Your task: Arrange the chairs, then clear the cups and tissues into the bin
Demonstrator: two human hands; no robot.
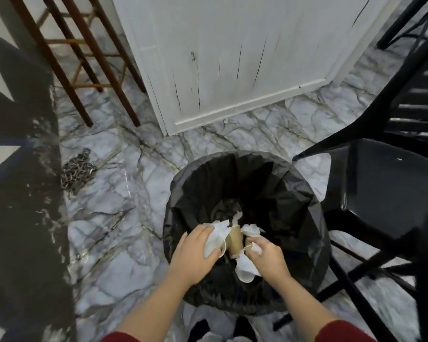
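Cups [235, 240] and crumpled tissues [216, 236] hang bunched over the black-lined bin [294, 193] on the marble floor [124, 193]. Left hand [195, 250], palm down, fingers curled, clutches tissue and a cup rim; right hand [267, 255] pinches tissues beside a black chair [381, 188].

1 view only, so no second angle shares any of this scene. The head camera looks steeply down from above, facing forward, with wide-angle bending at the frame edges. Both forearms enter from the bottom edge, and the left hand [194, 253] and right hand [267, 256] sit close below the lens, just under centre. The bin [307, 230] fills the lower centre, seen almost straight into its mouth. A white door [232, 58] takes the upper centre, wooden chair legs [84, 70] the upper left, a black chair [386, 188] the right edge.
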